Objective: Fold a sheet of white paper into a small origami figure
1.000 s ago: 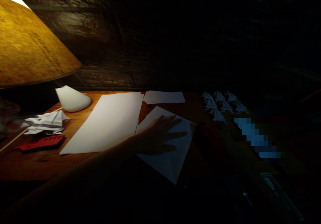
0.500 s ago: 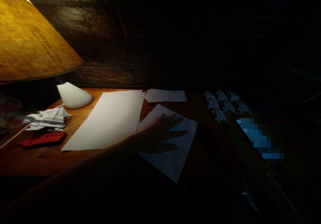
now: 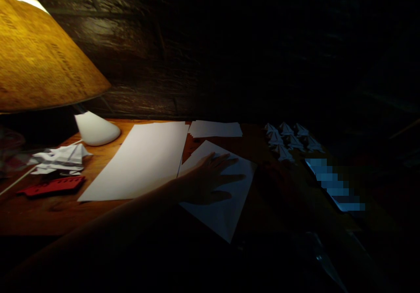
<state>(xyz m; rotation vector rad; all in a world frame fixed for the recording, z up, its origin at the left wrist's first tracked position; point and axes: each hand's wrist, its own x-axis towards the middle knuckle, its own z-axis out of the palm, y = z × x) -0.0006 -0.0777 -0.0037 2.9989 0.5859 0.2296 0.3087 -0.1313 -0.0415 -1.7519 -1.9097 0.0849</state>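
Note:
My left hand (image 3: 210,177) lies palm down with spread fingers on a square white sheet of paper (image 3: 236,210). The sheet sits at an angle, one corner pointing towards me. Left of it is a larger stack of white paper (image 3: 147,157), with my forearm crossing over its lower right edge. Behind the square sheet is a small stack of white paper pieces (image 3: 216,128). To the right, in dim light, several folded paper figures (image 3: 284,137) stand in rows. My right hand cannot be made out in the dark.
At the left stands a lamp with a yellow shade (image 3: 42,65) and white base (image 3: 96,128). Crumpled folded paper (image 3: 62,159) and a red notched object (image 3: 52,185) lie below it. A lit screen (image 3: 333,185), blurred out, lies at the right. A dark wall (image 3: 131,56) rises behind the wooden table (image 3: 39,216).
The whole view has shifted slightly, with things sitting a little lower in the picture. My left hand stays spread on the square sheet.

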